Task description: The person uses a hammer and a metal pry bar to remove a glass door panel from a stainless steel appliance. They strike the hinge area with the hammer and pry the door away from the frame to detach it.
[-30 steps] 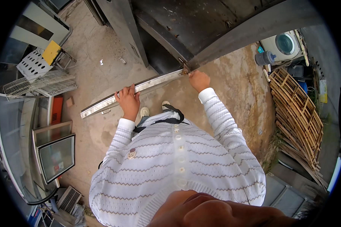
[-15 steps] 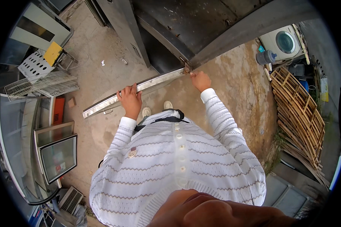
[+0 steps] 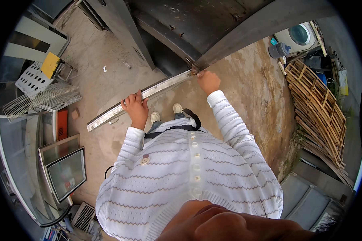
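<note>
Left hand [image 3: 136, 109] grips the long metal strip [image 3: 138, 96] mid-length; right hand [image 3: 208, 81] pinches its far end against the dark metal frame [image 3: 237, 36]; seemingly lining it up, which calls for steadiness.

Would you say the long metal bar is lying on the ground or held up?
Held up: left hand grips the metal bar mid-length, right hand at its far end.

metal strip [image 3: 138, 100] partly under left hand [image 3: 135, 108], its right end behind right hand [image 3: 208, 81]

Bare concrete floor [image 3: 108, 56] lay open left of the metal strip [image 3: 142, 95], dark steel doors [image 3: 197, 24] walled off the front, wire racks [image 3: 40, 98] crowded the far left, stacked wooden pallets [image 3: 315, 100] blocked the right, glass cabinet [image 3: 64, 170] hemmed the lower left
</note>
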